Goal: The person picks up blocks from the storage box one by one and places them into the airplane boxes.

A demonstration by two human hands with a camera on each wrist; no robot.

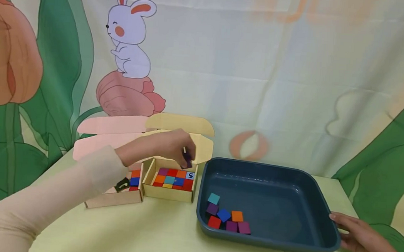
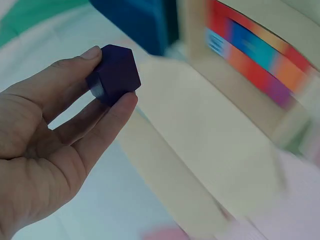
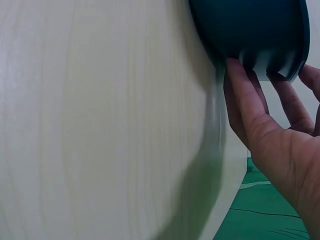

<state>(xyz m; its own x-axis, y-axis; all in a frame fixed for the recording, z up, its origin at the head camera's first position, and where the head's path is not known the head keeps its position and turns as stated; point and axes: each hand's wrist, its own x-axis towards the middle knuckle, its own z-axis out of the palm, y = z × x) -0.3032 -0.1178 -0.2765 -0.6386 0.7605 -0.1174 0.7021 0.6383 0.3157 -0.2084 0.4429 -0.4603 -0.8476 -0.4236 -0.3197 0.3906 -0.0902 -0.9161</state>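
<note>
Between thumb and fingertips, my left hand [image 1: 173, 144] pinches a dark purple cube block [image 2: 116, 75], held above the right side of an open yellow box [image 1: 168, 194]. Inside that box lie rows of colored blocks, and one top face carries a "5" [image 1: 190, 175]. At the tray's right side, my right hand [image 1: 366, 239] holds the rim of a dark blue tray [image 1: 277, 207], thumb at the rim and fingers against the outer wall in the right wrist view. Several loose blocks [image 1: 223, 215] in teal, purple, blue, red and orange sit in the tray's near left corner.
Left of the yellow box stands an open pink box [image 1: 114, 201], partly behind my left forearm, with blocks and a dark green-black piece [image 1: 122, 184] in it. Both lids stand raised at the back. A printed curtain [image 1: 226, 66] hangs behind the pale table [image 1: 154, 231].
</note>
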